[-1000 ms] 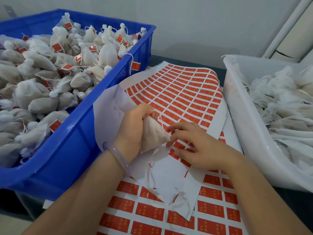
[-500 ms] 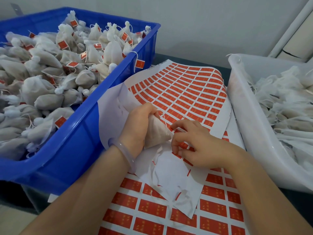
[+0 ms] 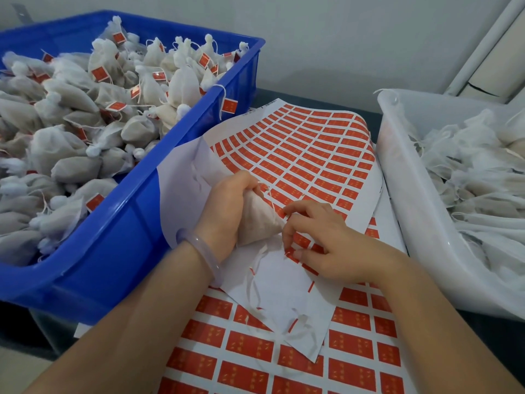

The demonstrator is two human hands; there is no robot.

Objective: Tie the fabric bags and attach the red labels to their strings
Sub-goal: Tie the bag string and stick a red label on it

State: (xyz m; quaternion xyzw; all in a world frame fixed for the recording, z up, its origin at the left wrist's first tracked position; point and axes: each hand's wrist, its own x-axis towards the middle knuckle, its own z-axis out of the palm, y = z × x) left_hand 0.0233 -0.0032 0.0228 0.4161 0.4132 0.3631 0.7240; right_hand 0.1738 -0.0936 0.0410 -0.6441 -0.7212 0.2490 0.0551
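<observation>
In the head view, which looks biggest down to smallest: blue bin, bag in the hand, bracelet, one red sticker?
1. blue bin
2. fabric bag
3. bracelet and a near red label: about alike, nearness makes it unsure.

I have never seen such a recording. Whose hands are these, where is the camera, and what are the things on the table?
There is no machine: a person works with bare hands, and a camera worn on the head looks down at them. The left hand holds a small fabric bag. The right hand picks at a sheet of red labels; whether it grips one already is unclear. The blue crate holds tied bags with labels; the white tub holds loose bags with no red labels showing.
</observation>
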